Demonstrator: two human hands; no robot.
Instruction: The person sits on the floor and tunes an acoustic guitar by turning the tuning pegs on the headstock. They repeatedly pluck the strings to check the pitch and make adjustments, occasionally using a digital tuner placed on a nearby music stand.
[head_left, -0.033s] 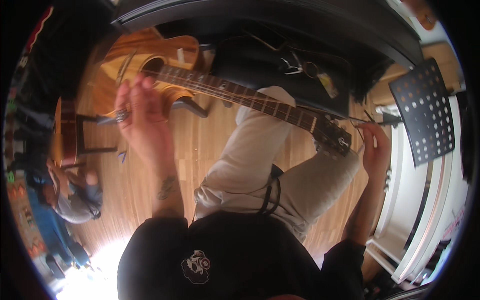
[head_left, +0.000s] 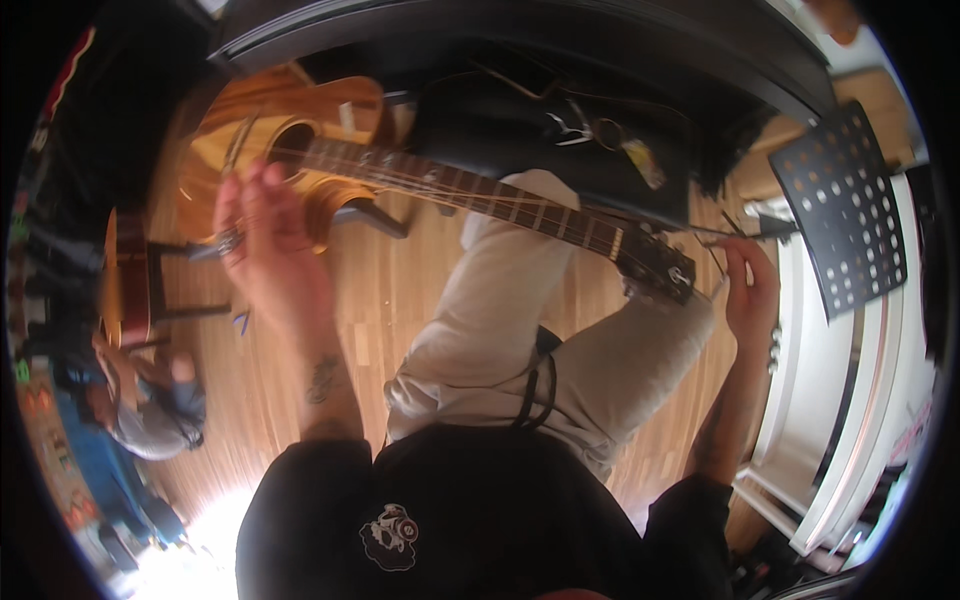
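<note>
An acoustic guitar (head_left: pixel 213 135) lies across in front of me, its fretted neck (head_left: pixel 470 195) over my light trousers, its dark headstock (head_left: pixel 655 265) to the right. My left hand (head_left: pixel 262 240), blurred, has curled fingers at the strings below the soundhole; what they pinch is too small to make out. My right hand (head_left: pixel 748 285) is closed in a pinch on a thin string just right of the headstock, where loose string ends stick out.
A perforated black music stand (head_left: pixel 835 205) is at right beside white furniture. A black padded bench (head_left: pixel 450 125) holds glasses (head_left: pixel 570 125) under a dark piano-like edge (head_left: pixel 520 40). At left are another guitar (head_left: pixel 130 280), a seated person (head_left: pixel 160 420) and small pliers (head_left: pixel 240 323) on the floor.
The view has shifted slightly. My left hand appears a little further left and more blurred; both hands otherwise keep much the same pose.
</note>
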